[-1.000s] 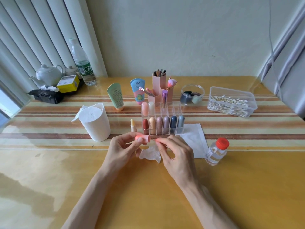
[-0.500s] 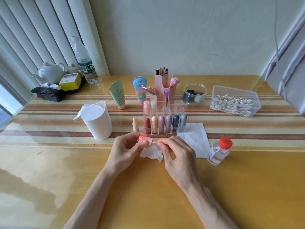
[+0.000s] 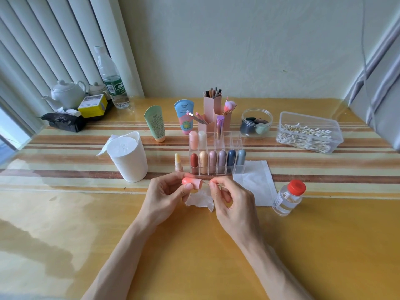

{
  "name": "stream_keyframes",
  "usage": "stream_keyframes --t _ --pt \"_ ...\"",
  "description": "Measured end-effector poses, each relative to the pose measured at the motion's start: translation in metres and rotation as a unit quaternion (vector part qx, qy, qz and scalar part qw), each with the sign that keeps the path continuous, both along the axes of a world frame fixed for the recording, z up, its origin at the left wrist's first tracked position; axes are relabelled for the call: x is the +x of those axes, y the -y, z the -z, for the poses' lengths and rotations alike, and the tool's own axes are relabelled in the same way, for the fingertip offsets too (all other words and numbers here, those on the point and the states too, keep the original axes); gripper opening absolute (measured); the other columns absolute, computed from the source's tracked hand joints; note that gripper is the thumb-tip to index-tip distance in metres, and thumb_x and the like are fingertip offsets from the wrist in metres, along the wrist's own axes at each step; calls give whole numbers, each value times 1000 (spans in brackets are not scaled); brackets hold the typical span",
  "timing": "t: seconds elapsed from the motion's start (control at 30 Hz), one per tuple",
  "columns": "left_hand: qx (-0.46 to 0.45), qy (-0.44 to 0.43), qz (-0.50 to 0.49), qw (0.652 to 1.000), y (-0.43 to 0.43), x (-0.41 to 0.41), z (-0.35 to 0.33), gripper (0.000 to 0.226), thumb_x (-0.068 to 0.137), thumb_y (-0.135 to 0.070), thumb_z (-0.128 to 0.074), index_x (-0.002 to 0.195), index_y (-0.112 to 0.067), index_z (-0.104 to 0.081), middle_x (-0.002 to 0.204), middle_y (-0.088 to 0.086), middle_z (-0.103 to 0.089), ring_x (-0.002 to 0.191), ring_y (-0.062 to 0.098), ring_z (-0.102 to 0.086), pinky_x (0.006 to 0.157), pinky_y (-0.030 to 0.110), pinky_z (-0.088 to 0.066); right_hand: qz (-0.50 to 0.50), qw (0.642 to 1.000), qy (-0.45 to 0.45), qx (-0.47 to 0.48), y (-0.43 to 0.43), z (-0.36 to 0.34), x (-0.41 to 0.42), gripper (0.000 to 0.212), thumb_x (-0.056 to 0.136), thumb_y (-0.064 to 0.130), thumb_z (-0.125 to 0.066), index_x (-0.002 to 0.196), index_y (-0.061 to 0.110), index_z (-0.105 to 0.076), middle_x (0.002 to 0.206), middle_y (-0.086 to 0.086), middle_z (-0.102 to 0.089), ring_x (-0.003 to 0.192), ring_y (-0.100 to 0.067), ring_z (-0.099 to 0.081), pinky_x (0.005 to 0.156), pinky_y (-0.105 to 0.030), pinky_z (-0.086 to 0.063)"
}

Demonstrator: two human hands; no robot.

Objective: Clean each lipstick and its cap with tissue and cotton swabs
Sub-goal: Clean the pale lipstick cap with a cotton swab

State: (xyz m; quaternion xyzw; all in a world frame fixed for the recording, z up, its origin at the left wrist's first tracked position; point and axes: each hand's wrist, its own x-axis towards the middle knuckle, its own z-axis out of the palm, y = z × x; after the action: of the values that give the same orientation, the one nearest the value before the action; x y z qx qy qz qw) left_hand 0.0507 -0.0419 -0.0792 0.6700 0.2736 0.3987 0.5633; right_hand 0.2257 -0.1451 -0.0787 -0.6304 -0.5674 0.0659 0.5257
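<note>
Plain pale wall [image 3: 238,50] at back. White vertical blinds [image 3: 54,40] on left, bright sliver of window [image 3: 6,131] at far left edge. Grey curtain [image 3: 381,83] on right. Glossy yellow-orange tabletop [image 3: 194,256] with a brown, cream and orange striped band [image 3: 65,148] across its far half. Soft daylight glare near left.

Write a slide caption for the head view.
Left hand holds a coral lipstick cap; right hand pinches a cotton swab at its opening.

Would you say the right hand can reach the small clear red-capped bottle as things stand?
Probably yes: the small clear red-capped bottle stands beside the right hand, nothing between them but flat white tissue, though that hand pinches a thin cotton swab.
</note>
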Motion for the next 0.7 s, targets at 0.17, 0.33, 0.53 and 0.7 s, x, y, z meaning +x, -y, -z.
stream_keyframes --t 0.17,0.33,0.53,0.7 --pt "-17 16 -34 999 1 0 1 22 93 -32 -79 109 -17 -80 89 31 -71 65 20 -57 61 25 -51 -44 998 -36 -19 0 -1 -2 12 106 19 -63 97 16 -70 70 18 -63 59 -9 -61 56 -15 -43" --pt "-19 20 -64 998 4 2 -1 21 91 -17 -74 109 -7 -77 80 27 -69 59 15 -56 55 20 -46 -70 996 -40 -28 2 -2 -4 13 107 18 -62 101 15 -72 78 23 -64 65 -4 -64 60 -8 -41" --pt "26 -12 -50 998 4 1 1 23 94 -18 -77 111 -2 -76 80 19 -72 59 14 -56 61 19 -48 -36 999 -5 1 3 0 -2 14 109 26 -58 104 19 -70 84 15 -68 73 -12 -66 61 -29 -53" --pt "32 -22 -43 998 4 1 2 31 91 -34 -76 108 -9 -78 71 8 -70 60 14 -57 62 24 -49 28 1000 -3 13 1 0 2 13 108 25 -60 102 19 -70 86 14 -69 78 -7 -66 66 -21 -51"
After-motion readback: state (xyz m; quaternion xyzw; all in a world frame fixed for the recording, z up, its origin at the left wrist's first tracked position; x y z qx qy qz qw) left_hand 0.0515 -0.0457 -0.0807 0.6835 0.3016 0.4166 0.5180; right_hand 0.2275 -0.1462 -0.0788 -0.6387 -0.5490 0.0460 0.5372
